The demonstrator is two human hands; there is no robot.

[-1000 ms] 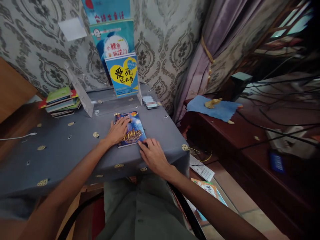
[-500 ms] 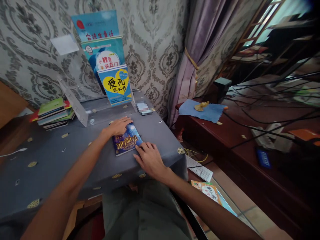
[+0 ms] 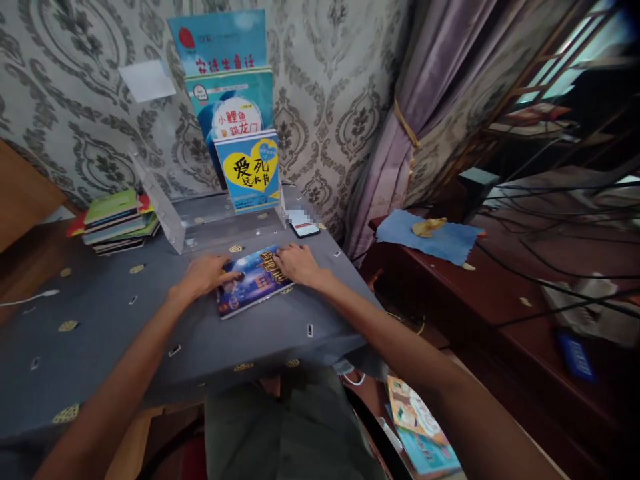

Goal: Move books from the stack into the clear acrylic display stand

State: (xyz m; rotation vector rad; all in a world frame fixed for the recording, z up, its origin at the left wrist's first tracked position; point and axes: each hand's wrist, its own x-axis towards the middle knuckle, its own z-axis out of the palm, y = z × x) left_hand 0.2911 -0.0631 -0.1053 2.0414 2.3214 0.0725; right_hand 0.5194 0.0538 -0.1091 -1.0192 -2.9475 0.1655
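A dark blue and purple paperback book (image 3: 254,283) with gold lettering lies on the grey tablecloth in front of me, its long side running left to right. My left hand (image 3: 207,275) grips its left end, thumb over the cover and fingers at the edge. At the upper right corner, my right hand (image 3: 299,263) holds the book with bent fingers. Behind it stands a clear acrylic rack (image 3: 165,207). In the rack, a blue book with a yellow heart (image 3: 250,170) leans before a teal book (image 3: 233,100) and a taller blue one (image 3: 220,40).
Left of the rack is a stack of books (image 3: 120,223). A phone (image 3: 304,225) lies by its right end, and a white cable (image 3: 35,297) at far left. To the right, a dark red desk (image 3: 490,287) carries a blue cloth (image 3: 435,245) and tangled cables. More books (image 3: 423,427) lie low down.
The book has been turned from upright to sideways on the table. My left hand has shifted to its left end, my right hand up to its upper right corner. The view has swung slightly.
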